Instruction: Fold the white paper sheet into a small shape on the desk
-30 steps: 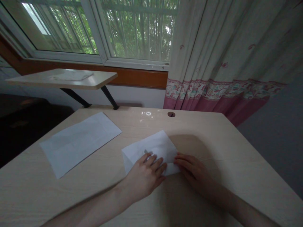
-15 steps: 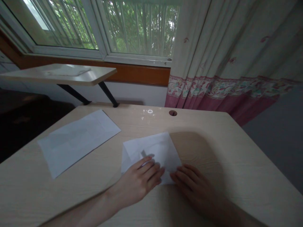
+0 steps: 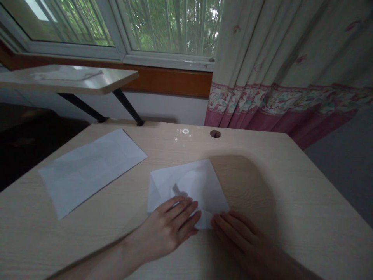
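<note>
A white sheet of paper (image 3: 192,179) with folded edges lies on the desk in front of me. My left hand (image 3: 171,223) rests on its near left part, palm down, fingers stretched out over the paper. Under those fingers a small raised flap shows a dark shadow. At the near right corner my right hand (image 3: 239,235) lies with its fingers extended along the folded near edge, touching it. Its thumb is hidden. A narrow folded strip shows between the two hands.
A stack of white paper (image 3: 93,171) lies at the left of the wooden desk (image 3: 180,147). A raised shelf (image 3: 116,79) on black supports stands at the back left. Behind are a window and a curtain (image 3: 256,97). A round cable hole (image 3: 215,134) is near the back edge.
My right hand has shifted slightly down and right along the paper's corner. My left fingers have moved a little toward me and lie flatter. The camera view has tilted slightly.
</note>
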Available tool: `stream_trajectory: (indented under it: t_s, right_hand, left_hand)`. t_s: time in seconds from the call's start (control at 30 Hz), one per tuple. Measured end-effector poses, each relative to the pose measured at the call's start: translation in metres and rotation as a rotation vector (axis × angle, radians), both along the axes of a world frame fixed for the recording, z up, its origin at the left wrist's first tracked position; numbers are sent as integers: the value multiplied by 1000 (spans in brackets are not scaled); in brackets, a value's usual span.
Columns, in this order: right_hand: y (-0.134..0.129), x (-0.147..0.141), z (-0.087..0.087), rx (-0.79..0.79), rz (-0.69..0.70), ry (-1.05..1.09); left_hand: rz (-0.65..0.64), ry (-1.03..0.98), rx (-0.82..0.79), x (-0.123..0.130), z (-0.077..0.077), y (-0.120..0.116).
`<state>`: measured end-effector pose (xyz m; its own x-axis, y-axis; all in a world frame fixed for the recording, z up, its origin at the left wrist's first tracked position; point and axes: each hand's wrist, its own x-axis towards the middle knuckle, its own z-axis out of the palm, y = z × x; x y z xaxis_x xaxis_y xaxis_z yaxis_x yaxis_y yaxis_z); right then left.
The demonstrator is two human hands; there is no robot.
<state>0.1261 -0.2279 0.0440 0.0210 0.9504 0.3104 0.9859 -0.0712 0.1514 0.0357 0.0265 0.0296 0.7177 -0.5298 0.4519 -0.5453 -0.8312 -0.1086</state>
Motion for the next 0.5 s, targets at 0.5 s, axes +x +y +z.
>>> stream_trajectory:
  t_s: [0.5]
  right_hand:
    - [2,-12,-3,17,-8,-106]
  left_hand:
    - [-8,0,34,-1,5,0]
